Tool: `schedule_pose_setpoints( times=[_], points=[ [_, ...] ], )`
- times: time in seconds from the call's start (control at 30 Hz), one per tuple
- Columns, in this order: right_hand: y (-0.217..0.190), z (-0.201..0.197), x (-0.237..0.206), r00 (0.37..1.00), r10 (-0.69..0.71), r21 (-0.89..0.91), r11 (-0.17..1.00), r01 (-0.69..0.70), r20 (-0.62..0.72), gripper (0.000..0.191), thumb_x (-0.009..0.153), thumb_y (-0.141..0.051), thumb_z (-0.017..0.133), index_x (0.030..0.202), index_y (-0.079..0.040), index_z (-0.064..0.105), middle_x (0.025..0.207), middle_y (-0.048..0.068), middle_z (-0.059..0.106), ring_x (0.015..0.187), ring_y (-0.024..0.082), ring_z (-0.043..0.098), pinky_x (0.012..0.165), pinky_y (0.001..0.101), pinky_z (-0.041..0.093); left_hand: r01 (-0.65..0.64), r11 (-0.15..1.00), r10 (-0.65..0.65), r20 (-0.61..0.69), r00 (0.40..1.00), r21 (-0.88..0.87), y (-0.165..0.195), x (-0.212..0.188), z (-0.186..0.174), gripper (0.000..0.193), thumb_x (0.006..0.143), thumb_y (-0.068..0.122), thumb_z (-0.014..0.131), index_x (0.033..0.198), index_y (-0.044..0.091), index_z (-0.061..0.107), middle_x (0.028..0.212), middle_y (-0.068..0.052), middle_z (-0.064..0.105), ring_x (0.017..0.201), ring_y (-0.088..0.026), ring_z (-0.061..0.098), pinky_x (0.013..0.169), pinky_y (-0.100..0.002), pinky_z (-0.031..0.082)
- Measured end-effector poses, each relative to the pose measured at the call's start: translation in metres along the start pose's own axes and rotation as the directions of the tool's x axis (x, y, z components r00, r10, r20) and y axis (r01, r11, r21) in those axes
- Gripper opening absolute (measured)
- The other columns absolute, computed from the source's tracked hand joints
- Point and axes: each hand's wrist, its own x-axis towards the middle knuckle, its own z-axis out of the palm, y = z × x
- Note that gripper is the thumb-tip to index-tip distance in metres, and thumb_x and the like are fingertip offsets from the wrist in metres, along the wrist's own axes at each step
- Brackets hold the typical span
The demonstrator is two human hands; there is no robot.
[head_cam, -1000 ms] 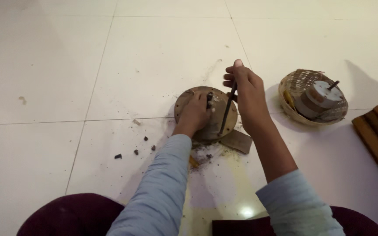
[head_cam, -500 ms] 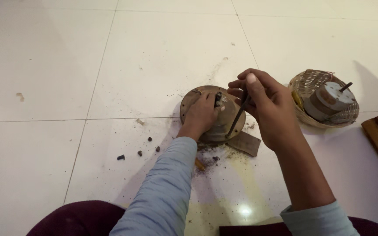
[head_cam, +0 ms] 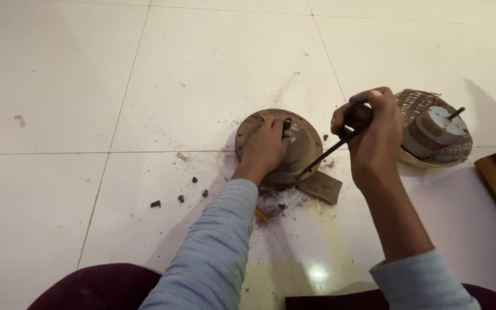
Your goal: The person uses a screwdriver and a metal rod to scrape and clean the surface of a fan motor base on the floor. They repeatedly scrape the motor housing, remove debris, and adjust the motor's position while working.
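The round metal cover is pressed flat to the floor by the left hand, fingers spread. A dark rod is gripped in the right hand, fingers curled tight, its tip at the cover's right edge; steady downward pressure should be kept against slipping.

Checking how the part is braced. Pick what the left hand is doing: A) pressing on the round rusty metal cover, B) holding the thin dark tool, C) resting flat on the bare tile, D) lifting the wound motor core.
A: the left hand lies on the round rusty metal cover, while the right hand grips the thin dark tool.
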Motion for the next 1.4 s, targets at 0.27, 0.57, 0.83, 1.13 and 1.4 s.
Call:
schedule_pose_setpoints(
  times=[0.27,0.57,0.83,1.13,1.4],
  points=[
    [0.007,0.010,0.010,0.966,0.041,-0.087,0.996,-0.020,0.256,0.031,0.102,-0.024,0.052,0.076,-0.007,0.049,0.054,0.006,0.046,0.040,0.016,0.046,0.041,0.0336,0.044,0.011,1.000,-0.011,0.005,1.000,0.006,0.003,-0.001,-0.003,0.055,0.092,0.033,0.070,0.138,0.010,0.052,0.144,-0.014,0.052,0.122,-0.038,0.060,0.099,-0.047,0.050],
    [-0.001,0.043,-0.004,0.977,-0.001,-0.171,0.985,0.038,0.215,0.017,0.102,-0.021,0.053,0.091,-0.007,0.055,0.070,0.000,0.051,0.059,0.006,0.045,0.053,0.0248,0.039,-0.010,1.000,0.010,-0.044,0.999,-0.013,-0.001,-0.002,0.007,0.056,0.091,0.035,0.069,0.137,0.010,0.053,0.142,-0.015,0.054,0.121,-0.039,0.060,0.098,-0.047,0.052],
    [-0.005,0.038,-0.007,0.991,-0.061,-0.229,0.970,0.088,0.121,0.039,0.108,-0.030,0.050,0.080,-0.003,0.059,0.069,0.004,0.056,0.061,0.009,0.050,0.057,0.0250,0.043,0.004,1.000,-0.003,-0.052,0.999,0.014,-0.001,-0.001,0.012,0.054,0.092,0.036,0.069,0.136,0.010,0.054,0.146,-0.015,0.052,0.121,-0.040,0.060,0.098,-0.048,0.051],
    [0.013,0.016,-0.002,0.999,-0.041,-0.058,0.997,0.042,0.018,0.046,0.106,-0.025,0.055,0.065,-0.006,0.048,0.056,0.002,0.044,0.046,0.011,0.039,0.042,0.0304,0.029,-0.026,1.000,0.026,-0.070,0.997,-0.001,0.003,-0.006,0.008,0.051,0.092,0.032,0.069,0.135,0.009,0.054,0.141,-0.015,0.055,0.117,-0.039,0.063,0.095,-0.048,0.053],
    [-0.005,-0.009,0.021,0.894,0.187,-0.135,0.980,-0.144,0.406,0.012,0.087,-0.019,0.050,0.087,-0.015,0.039,0.087,0.003,0.051,0.085,0.013,0.051,0.083,0.0373,0.045,-0.049,0.999,0.048,-0.123,0.991,-0.004,0.005,-0.008,0.009,0.051,0.092,0.032,0.070,0.134,0.007,0.055,0.142,-0.017,0.054,0.117,-0.041,0.062,0.095,-0.049,0.052]
  ],
)
